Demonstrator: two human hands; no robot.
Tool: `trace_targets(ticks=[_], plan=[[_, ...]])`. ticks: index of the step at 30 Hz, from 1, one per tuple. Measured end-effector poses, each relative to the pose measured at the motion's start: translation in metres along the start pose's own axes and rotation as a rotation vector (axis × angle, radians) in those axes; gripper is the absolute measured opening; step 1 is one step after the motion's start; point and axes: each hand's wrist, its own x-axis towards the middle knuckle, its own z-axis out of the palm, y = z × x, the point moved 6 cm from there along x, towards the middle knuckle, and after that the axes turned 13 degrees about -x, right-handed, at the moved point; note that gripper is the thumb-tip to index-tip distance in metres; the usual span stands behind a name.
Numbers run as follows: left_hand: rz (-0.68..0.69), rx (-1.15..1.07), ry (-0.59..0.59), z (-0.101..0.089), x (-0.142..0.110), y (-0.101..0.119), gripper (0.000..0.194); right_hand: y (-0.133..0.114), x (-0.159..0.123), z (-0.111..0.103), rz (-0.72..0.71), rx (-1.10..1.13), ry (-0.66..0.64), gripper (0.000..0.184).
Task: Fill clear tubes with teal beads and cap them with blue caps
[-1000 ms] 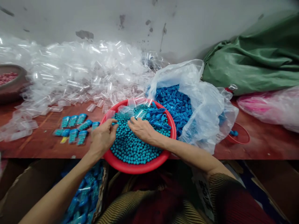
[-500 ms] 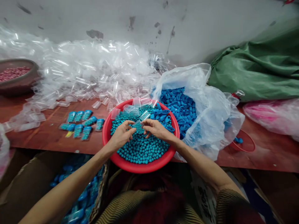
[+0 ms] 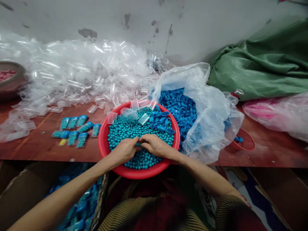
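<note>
A red basin (image 3: 106,150) full of small teal beads (image 3: 125,130) sits at the table's front edge. Both hands rest low in it, knuckles up and fingertips meeting. My left hand (image 3: 124,150) is closed on a small clear tube (image 3: 139,144), of which only a sliver shows between the hands. My right hand (image 3: 156,146) is curled against it with the fingers pinched, and what they grip is hidden. Blue caps (image 3: 162,123) and a few empty clear tubes (image 3: 134,110) lie at the basin's far side.
A heap of clear tubes (image 3: 79,73) fills the back left. Filled capped tubes (image 3: 74,130) lie left of the basin. An open bag of blue caps (image 3: 183,107) stands to its right. Beyond are a red basket (image 3: 247,142), a green sack (image 3: 260,64), a pink bag (image 3: 276,112) and a brown bowl (image 3: 9,86).
Both hands have come down and toward me, from holding the tube above the beads to pressing low into them at the basin's near side.
</note>
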Motion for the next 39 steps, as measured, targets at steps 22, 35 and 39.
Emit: trace_targets(ticks=[22,35,39], plan=[[-0.207,-1.451,-0.204,0.025,0.048,0.015,0.030,0.055,-0.015,-0.058,0.235,-0.563,0.045,0.031],[-0.088,-1.468,-0.039,0.006,0.032,0.011,0.035,0.048,-0.011,-0.066,0.242,-0.217,0.236,0.046],[-0.167,-1.508,-0.050,0.007,0.029,0.007,0.040,0.053,-0.012,-0.058,0.193,-0.022,0.264,0.019]])
